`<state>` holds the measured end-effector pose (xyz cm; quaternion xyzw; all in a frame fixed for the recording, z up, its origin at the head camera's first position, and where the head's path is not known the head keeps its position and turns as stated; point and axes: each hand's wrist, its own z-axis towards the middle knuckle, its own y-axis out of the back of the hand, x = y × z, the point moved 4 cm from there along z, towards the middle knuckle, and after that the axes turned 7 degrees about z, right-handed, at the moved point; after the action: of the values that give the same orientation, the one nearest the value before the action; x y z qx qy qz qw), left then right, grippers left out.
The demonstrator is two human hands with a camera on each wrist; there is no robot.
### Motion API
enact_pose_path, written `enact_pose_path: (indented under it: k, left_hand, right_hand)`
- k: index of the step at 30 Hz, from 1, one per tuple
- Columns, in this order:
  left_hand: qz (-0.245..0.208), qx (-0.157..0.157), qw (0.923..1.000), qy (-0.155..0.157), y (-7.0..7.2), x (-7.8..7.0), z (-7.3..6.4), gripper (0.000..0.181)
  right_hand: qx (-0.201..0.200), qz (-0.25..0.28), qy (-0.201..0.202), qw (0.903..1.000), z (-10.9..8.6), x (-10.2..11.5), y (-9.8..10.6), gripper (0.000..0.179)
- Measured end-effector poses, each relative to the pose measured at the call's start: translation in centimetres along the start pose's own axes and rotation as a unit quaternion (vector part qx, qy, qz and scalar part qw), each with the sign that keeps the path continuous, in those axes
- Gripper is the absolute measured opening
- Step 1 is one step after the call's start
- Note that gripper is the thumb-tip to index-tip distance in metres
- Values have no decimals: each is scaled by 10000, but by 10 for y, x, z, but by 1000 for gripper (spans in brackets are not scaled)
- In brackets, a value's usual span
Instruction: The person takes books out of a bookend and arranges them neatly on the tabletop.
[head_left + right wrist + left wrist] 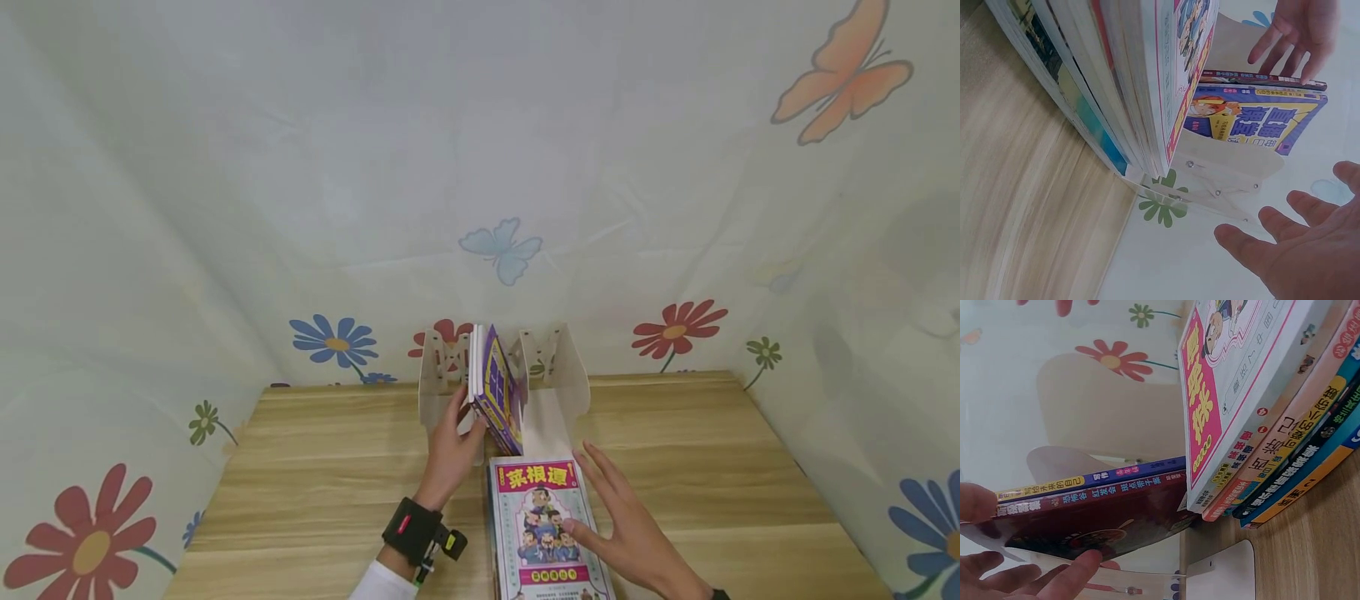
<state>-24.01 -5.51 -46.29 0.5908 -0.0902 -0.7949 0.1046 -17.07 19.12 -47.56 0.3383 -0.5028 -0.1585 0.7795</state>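
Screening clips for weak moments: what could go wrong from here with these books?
Two risks, as a judgement. The standing books look tilted in the white rack, with the left hand at their spines; if it let go too early, they might slide or tip. The stack sits close in front of the rack, with the open right hand beside it, so a bump might shift its top book.

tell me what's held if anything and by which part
The right hand holds nothing. The thumb of the left hand is at the upper end of the spines of the upright books; whether it grips them cannot be told.
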Motion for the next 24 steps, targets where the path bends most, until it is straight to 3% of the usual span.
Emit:
enact_pose_path:
  k: [3, 10, 17, 24]
  left_hand:
    - [57, -38, 10000, 0, -2, 3, 3, 60]
    - [234, -257, 9994, -3, -11, 31, 13, 58]
    - [605, -440, 9964, -398, -14, 28, 15, 57]
    - [535, -538, 9960, -463, -14, 25, 15, 53]
  right_hand:
    - [-20, 26, 77, 10000, 0, 2, 1, 82]
    - [-62, 48, 170, 9998, 0, 6, 3, 82]
    - [-51, 57, 71, 9999, 0, 4, 2, 80]
    - [-39, 43, -61, 10000, 0, 1, 1, 77]
